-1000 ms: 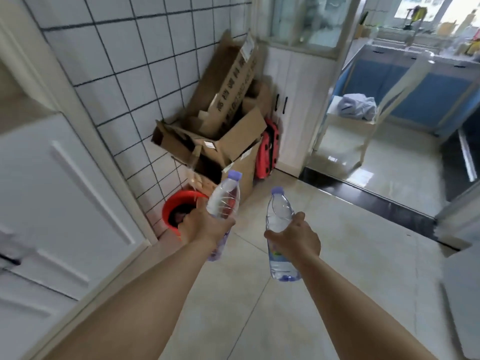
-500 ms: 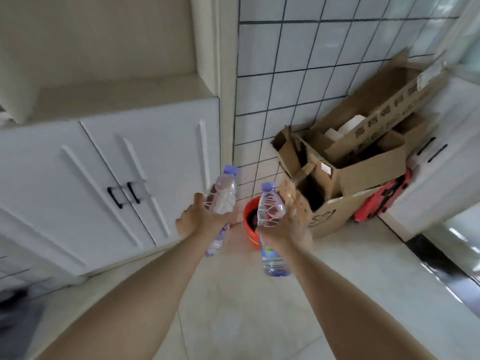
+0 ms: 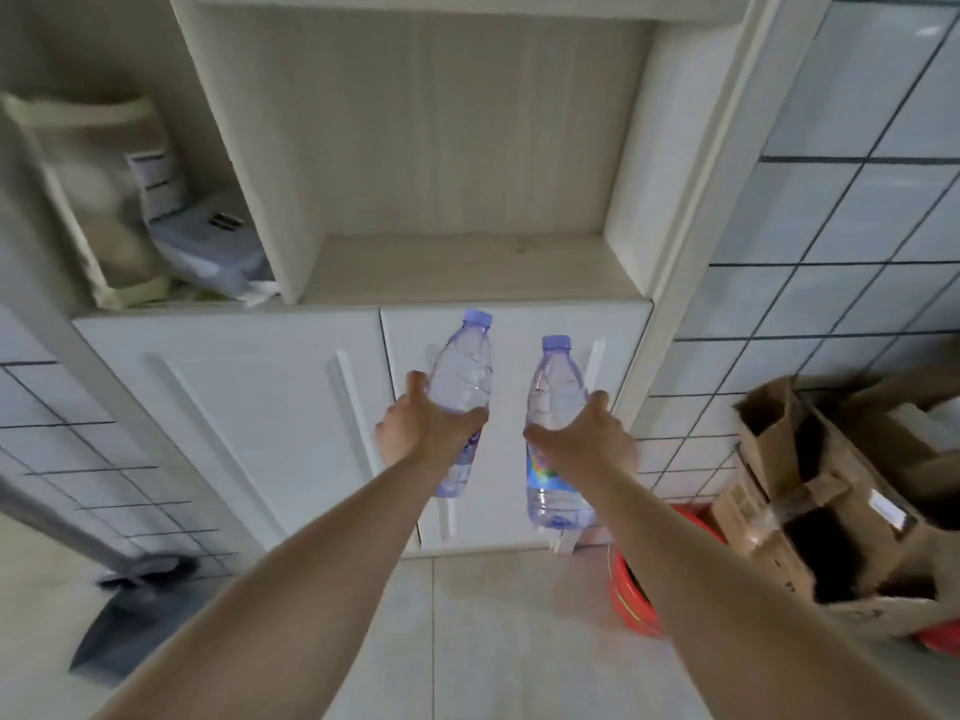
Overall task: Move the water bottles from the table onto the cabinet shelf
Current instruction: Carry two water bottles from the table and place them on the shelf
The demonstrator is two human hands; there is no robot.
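Observation:
I hold two clear water bottles with pale purple caps out in front of me. My left hand (image 3: 426, 433) grips the left bottle (image 3: 464, 374) around its middle, tilted slightly right. My right hand (image 3: 587, 441) grips the right bottle (image 3: 553, 387), which stands nearly upright and carries a colourful label. Both bottles hang in front of the white cabinet doors (image 3: 249, 418), just below the open cabinet shelf (image 3: 467, 267), a pale wood niche with nothing on its floor.
The niche to the left holds a cloth bag (image 3: 88, 200) and a plastic box (image 3: 208, 246). Open cardboard boxes (image 3: 831, 491) and a red bucket (image 3: 634, 595) stand on the floor at right. A grey dustpan (image 3: 130, 615) lies at lower left. Tiled wall (image 3: 841, 226) flanks the cabinet.
My view has swung left from the cardboard boxes to face the cabinet squarely. Both hands still hold their bottles, now raised closer to the open shelf.

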